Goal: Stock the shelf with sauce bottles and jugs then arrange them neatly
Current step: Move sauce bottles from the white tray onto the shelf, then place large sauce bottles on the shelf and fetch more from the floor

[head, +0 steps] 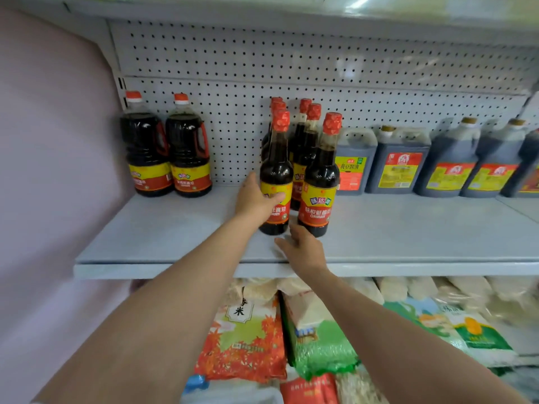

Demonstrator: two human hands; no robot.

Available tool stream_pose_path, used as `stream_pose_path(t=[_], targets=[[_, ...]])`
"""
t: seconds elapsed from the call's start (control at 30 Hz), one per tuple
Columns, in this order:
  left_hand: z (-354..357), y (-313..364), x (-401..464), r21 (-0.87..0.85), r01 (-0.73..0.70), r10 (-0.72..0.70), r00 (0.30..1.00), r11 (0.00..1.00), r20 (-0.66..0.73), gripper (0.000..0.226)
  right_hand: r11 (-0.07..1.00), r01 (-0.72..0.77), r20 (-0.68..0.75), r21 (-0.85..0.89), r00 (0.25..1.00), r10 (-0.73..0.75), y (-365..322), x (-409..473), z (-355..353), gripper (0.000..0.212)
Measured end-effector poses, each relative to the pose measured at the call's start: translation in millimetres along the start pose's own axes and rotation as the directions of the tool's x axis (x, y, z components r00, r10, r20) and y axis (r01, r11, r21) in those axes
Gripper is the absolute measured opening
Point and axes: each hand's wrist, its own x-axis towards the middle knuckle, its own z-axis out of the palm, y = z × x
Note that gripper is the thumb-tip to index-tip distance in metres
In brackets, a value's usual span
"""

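Observation:
Several slim dark sauce bottles with red caps stand in two rows mid-shelf. My left hand (pixel 255 198) grips the front left bottle (pixel 275 167) around its label. My right hand (pixel 303 249) lies open on the grey shelf (pixel 175 243), fingertips at the base of the front right bottle (pixel 320 182), holding nothing. Two handled sauce jugs (pixel 145 147) (pixel 189 150) stand at the far left against the pegboard. A row of several square dark jugs (pixel 399 161) lines the back right.
A pink wall (pixel 52 170) closes the left side. Another shelf (pixel 291 13) hangs overhead. Below the shelf edge lie stacked rice bags (pixel 248 336). Bare shelf surface runs between the left jugs and the bottles, and along the front right.

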Motion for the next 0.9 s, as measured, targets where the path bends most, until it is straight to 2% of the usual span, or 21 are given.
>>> stream_pose_path(t=[0.1,0.2,0.37,0.5,0.6,0.77,0.9], targets=[[4.7,-31.0,-31.1,0.008,0.046,-0.046,0.999,0.999,-0.029,0.09,0.998,-0.022,-0.052,-0.063,0.998,0.019,9.6,-27.2,-16.2,0.05],[16.1,-46.2,-62.6,0.0,0.028,-0.028,1.0,1.0,-0.011,0.08,0.995,-0.05,-0.155,-0.087,0.987,0.036,23.5,-54.5,-33.6,0.046],[53.4,-48.9,-108.8,0.004,-0.045,0.044,0.985,0.999,0.17,0.066,0.956,-0.145,-0.193,-0.256,0.976,0.096,60.7,-107.5,-70.7,0.058],[93.6,-45.4,-151.6,0.052,-0.108,0.081,0.922,0.993,0.378,0.062,0.897,-0.272,-0.174,-0.349,0.959,0.224,97.2,-150.8,-114.4,0.065],[128.1,-46.3,-186.8,0.138,-0.116,0.03,0.861,0.984,0.507,0.066,0.847,-0.352,-0.146,-0.398,0.936,0.32,132.8,-187.0,-149.6,0.067],[188.8,-37.7,-243.6,0.236,-0.139,-0.037,0.787,0.962,0.616,0.073,0.776,-0.46,-0.138,-0.432,0.884,0.447,192.7,-246.5,-204.0,0.073],[248.5,-15.4,-285.0,0.28,-0.175,-0.066,0.731,0.944,0.679,0.076,0.771,-0.495,-0.139,-0.402,0.865,0.482,240.7,-286.6,-247.1,0.076]])
